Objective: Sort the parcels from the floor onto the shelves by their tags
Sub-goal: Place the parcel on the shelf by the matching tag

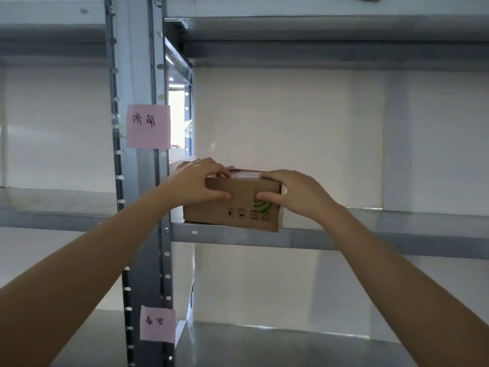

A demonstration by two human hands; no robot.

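— Where is the parcel [232, 205]?
— At the shelf's [330, 238] front edge, left end, one corner overhanging. The left hand [201, 184] and right hand [293, 193] grip its two ends, fingers over the top.
— Room?
— Bare shelf stretches rightward; the upright [158, 181] with pink tags [148, 126] stands close left. Both arms reach forward.

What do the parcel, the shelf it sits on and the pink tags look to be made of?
Parcel: plain brown cardboard, matte, with printed handling symbols and a taped top seam. Shelf: apparently galvanised or painted steel, grey with a dull sheen and a bolted, slotted upright. Pink tags: thin paper, handwritten in dark ink, probably sticky notes.
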